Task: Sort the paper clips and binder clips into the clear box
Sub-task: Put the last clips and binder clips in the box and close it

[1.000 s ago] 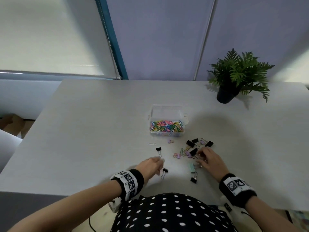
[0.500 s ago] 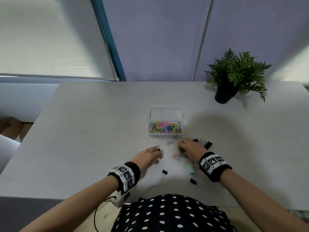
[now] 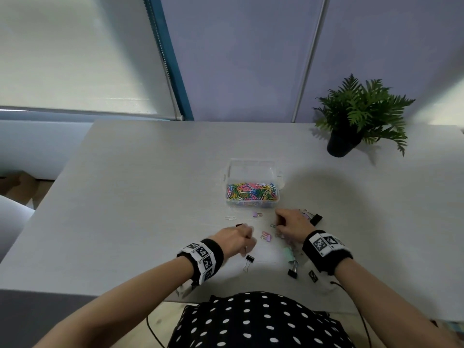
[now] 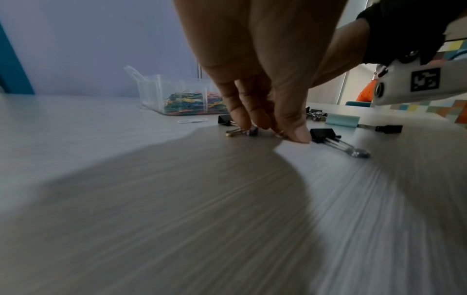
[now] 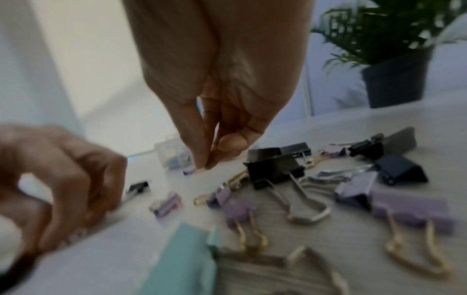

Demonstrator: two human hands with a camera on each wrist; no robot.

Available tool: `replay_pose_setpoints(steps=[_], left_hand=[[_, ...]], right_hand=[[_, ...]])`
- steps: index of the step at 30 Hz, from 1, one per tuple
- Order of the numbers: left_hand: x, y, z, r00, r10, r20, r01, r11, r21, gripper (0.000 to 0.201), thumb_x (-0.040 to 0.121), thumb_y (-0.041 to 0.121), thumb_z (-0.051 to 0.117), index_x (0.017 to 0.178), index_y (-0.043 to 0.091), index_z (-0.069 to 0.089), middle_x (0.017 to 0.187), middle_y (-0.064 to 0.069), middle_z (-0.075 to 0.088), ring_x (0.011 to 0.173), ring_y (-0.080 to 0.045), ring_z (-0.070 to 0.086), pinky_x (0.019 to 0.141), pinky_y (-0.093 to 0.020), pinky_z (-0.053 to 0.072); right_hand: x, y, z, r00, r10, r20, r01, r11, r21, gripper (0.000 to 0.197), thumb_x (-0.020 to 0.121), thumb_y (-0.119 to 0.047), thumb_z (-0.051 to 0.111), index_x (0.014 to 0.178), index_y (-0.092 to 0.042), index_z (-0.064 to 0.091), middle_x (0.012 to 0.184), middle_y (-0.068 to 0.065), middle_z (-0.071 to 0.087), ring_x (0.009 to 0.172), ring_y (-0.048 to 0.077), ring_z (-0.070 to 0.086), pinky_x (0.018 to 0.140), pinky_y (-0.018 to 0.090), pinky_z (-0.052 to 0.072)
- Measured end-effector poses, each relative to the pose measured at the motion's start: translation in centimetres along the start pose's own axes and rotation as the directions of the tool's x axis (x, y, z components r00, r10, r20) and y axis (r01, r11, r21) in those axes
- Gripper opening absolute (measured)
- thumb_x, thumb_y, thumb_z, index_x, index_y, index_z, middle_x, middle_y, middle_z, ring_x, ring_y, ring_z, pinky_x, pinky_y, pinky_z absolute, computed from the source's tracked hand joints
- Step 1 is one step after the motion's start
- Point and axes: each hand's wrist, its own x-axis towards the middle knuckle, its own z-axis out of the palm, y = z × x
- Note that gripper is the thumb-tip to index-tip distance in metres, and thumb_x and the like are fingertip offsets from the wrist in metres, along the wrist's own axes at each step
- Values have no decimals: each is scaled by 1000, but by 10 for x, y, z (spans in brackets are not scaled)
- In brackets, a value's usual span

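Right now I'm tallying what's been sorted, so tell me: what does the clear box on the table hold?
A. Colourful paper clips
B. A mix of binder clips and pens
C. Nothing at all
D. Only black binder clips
A: the clear box holds a heap of colourful paper clips, while the binder clips lie loose on the table near the hands.

Left hand (image 3: 236, 238) fingertips down; right hand (image 3: 291, 226) pinching.

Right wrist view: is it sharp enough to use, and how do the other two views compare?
Right wrist view: soft throughout, the teal binder clip in the foreground most smeared. Left wrist view: streaky blur across the near table, with a broad shadow under the left hand. Head view: sharpest, evenly lit, wide-angle bending at the edges; the clear box reads clearly.
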Motion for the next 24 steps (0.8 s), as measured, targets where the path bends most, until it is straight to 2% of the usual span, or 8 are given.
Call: replay_pose_setpoints(steps=[2, 5, 8, 10, 16, 19, 21, 24], left_hand=[[2, 1, -1, 1000, 4, 18, -4, 1000, 16, 14, 79, 7, 66, 83, 18, 58, 92, 0, 52, 82, -14, 58, 66, -27, 55], [10, -1, -1, 1000, 7, 25, -9, 998, 57, 22, 80, -1, 61, 91, 16, 53, 97, -2, 53, 87, -15, 56, 65, -26, 49], [20, 0, -1, 999, -30, 35, 30, 1000, 6, 35, 77, -6, 63, 102, 16, 52, 100, -3, 57, 86, -17, 61, 68, -29, 52], [24, -1, -2, 996, -58, 63, 60, 998, -22, 26, 78, -4, 63, 96, 13, 57, 97, -5, 58, 84, -20, 64, 70, -31, 55], [28, 0, -13, 986, -164, -3, 163, 983, -89, 5, 86, 14, 55, 86, 15, 60, 90, -3, 59, 80, -18, 54, 68, -31, 45], [25, -23, -24, 915, -372, -157, 330, 913, -237, 12, 85, 11, 49, 86, 23, 53, 87, 5, 64, 75, -15, 59, 75, -33, 53], [19, -40, -31, 864, -483, -141, 428, 853, -299, 18, 85, 1, 49, 95, 15, 53, 102, -4, 66, 87, -22, 63, 84, -38, 54], [13, -49, -33, 805, -576, -139, 528, 804, -275, 19, 85, 2, 50, 101, 10, 57, 102, -9, 61, 89, -27, 61, 85, -38, 52]], right_hand=[[-4, 1, -4, 999, 19, -40, -13, 991, 131, 31, 76, -2, 63, 65, -26, 46, 81, 4, 59, 78, 18, 54, 69, 24, 40], [-10, 7, -11, 997, 49, -54, -29, 948, 316, 21, 78, 2, 62, 93, -13, 61, 81, 0, 60, 75, 12, 56, 65, 6, 43], [-11, 12, -15, 995, 89, -38, -69, 928, 366, 21, 82, 0, 58, 88, -19, 64, 86, -3, 63, 80, 12, 59, 73, 16, 47], [-8, 9, -14, 993, 114, 5, -108, 921, 374, 21, 84, -2, 56, 80, -23, 59, 93, 3, 65, 83, 17, 60, 74, 25, 49], [6, -16, 4, 993, 119, 27, -121, 980, 155, 9, 79, -13, 66, 84, -8, 63, 90, 12, 66, 79, 19, 57, 65, 24, 43], [11, -20, 11, 992, 119, 51, -120, 993, 20, 11, 76, -16, 69, 78, -11, 59, 93, 13, 65, 83, 23, 56, 68, 27, 41], [11, -21, 14, 988, 133, 78, -130, 991, -43, 18, 74, -18, 70, 72, -15, 53, 87, 9, 61, 83, 23, 56, 70, 30, 42], [10, -24, 19, 985, 135, 108, -126, 988, -85, 25, 73, -11, 68, 64, -17, 45, 92, 12, 63, 85, 25, 57, 71, 32, 43]])
